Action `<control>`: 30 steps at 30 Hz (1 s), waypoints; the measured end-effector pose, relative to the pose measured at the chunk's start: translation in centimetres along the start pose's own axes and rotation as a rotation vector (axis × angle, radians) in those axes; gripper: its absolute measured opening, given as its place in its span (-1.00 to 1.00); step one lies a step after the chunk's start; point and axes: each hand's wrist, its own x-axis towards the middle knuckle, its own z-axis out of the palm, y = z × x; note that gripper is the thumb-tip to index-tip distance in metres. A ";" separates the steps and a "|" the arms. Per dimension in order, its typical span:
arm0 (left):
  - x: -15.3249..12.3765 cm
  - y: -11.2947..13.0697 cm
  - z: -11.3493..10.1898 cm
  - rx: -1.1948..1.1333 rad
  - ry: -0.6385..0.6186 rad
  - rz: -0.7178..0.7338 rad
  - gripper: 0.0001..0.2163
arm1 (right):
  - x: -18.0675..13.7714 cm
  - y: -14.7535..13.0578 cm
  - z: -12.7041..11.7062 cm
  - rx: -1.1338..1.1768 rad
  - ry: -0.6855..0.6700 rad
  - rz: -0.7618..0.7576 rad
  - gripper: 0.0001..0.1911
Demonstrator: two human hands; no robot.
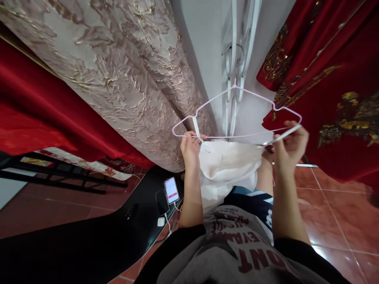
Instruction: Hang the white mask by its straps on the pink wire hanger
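A pale pink clothes hanger (219, 94) hangs by its metal hook from a white rack, its bottom bar in front of me. Below it is a white garment (229, 159) with thin straps. Its left strap (196, 127) is looped over the hanger's left arm. My left hand (191, 150) is closed at the garment's top left corner, close under the bottom bar. My right hand (288, 146) grips the right strap (287, 133), which is drawn out toward the hanger's right end. Part of the garment's lower half droops over my lap.
A beige brocade gown (133, 71) hangs at the left beside red cloth (59, 102). More red embroidered garments (334, 98) hang at the right. Two phones, one a lit phone (171, 190), lie on a black surface (89, 236) with a cable. Red tiles (334, 205) cover the floor.
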 end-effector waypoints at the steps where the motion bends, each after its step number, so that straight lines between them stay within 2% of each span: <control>1: 0.2 0.3 -0.1 0.007 0.007 0.009 -0.61 | 0.7 0.4 -0.8 -0.015 0.044 -0.018 -0.41; 3: 0.4 0.6 -0.3 0.009 -0.002 0.002 -0.62 | 2.2 0.8 -2.3 -0.093 0.015 -0.022 -0.36; 6: 0.4 0.6 -0.2 -0.020 -0.007 -0.014 -0.63 | 4.7 -0.1 -3.3 -0.243 -0.164 -0.045 -0.41; 10: 0.5 0.3 0.0 -0.030 0.023 0.019 -0.69 | 7.3 -2.9 -2.6 -0.414 -0.319 -0.168 -0.63; 13: 0.8 0.3 -0.1 -0.004 0.033 0.018 -0.71 | 8.1 -4.5 -1.3 -0.447 -0.416 -0.230 -0.71; 17: 1.1 0.2 -0.7 -0.003 0.009 0.011 -0.70 | 7.7 -5.4 0.2 -0.448 -0.436 -0.328 -0.64; 20: 1.1 0.1 -0.8 0.001 -0.022 -0.011 -0.70 | 6.0 -6.3 1.3 -0.346 -0.314 -0.446 -0.49; 22: 0.9 0.1 -0.7 0.000 -0.022 -0.025 -0.69 | 4.2 -7.1 2.3 -0.226 -0.283 -0.480 -0.50; 23: 0.8 0.0 -0.5 -0.004 -0.013 -0.027 -0.69 | 3.2 -7.3 2.9 -0.170 -0.327 -0.454 -0.55; 27: -0.2 -0.3 -0.1 -0.014 -0.009 -0.046 -0.71 | -0.7 -6.8 4.7 -0.137 -0.810 -0.109 -0.47; 28: -0.5 -0.3 -0.3 -0.018 -0.033 -0.071 -0.71 | -1.4 -6.3 5.0 -0.160 -0.862 -0.049 -0.47; 30: -1.1 -0.1 -0.9 0.008 -0.103 -0.151 -0.67 | -2.3 -5.4 5.1 -0.191 -0.839 -0.004 -0.53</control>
